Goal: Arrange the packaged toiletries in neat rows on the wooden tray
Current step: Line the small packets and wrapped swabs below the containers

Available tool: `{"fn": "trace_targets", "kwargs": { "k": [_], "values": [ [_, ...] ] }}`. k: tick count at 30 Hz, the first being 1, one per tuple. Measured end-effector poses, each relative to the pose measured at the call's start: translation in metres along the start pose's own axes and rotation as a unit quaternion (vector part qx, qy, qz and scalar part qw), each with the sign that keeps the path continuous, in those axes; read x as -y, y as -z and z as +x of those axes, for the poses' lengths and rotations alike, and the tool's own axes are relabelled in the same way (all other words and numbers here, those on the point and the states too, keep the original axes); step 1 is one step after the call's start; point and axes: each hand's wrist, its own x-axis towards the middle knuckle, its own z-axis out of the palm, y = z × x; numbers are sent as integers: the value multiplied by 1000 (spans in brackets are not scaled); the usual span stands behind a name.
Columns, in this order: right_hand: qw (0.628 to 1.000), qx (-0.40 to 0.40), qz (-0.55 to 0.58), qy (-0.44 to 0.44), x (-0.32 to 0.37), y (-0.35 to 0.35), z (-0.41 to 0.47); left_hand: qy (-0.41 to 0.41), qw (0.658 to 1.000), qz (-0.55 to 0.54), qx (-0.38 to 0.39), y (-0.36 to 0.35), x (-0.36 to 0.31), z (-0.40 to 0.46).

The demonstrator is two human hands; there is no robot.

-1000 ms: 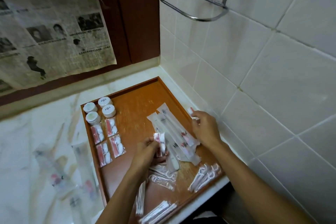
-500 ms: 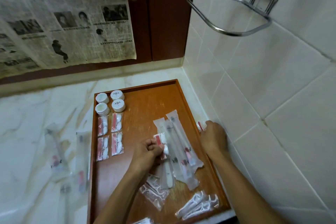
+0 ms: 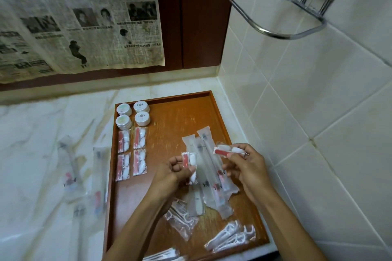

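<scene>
Head view: left hand and right hand each pinch a red-and-white sachet over the wooden tray, finished rows lying left.

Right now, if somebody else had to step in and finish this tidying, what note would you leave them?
Left hand holds one red-and-white packet; right hand pinches another, both above the wooden tray.
Done: four round tubs and four packets sit in two neat columns at the tray's far left.
Left: place the two held packets, straighten the long sachets and floss picks, and fetch the sachets lying on the counter.
</scene>
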Motion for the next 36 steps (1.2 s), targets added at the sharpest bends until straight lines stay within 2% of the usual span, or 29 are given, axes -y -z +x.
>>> {"fn": "trace_targets", "kwargs": {
  "k": [3,7,11,15,19,23,28,33,36],
  "values": [
    [1000,16,9,-25,-6,-13,-13,-8,1000,20,-11,19,-3,-7],
    [998,25,-48,-35,-20,-42,-29,-23,999,12,-31,50,-8,-26],
    [994,60,-75,-46,-33,-79,-42,-44,997,-31,-61,81,-14,-53],
    [983,119,-119,-68,-43,-120,-57,-58,991,-13,-119,122,-10,-72],
    [973,158,-64,-156,-65,-160,-72,-70,977,34,-196,151,0,-86],
    [954,184,23,-237,-87,-184,-85,-73,971,38,-224,160,10,-93],
    [964,140,-27,-226,-92,-159,-88,-64,971,53,-222,159,19,-95],
    [976,36,-34,-211,-81,-109,-82,-69,966,150,-201,157,21,-92],
    [978,11,-29,-204,-77,-101,-82,-70,963,182,-184,152,17,-92]
  ]
}}
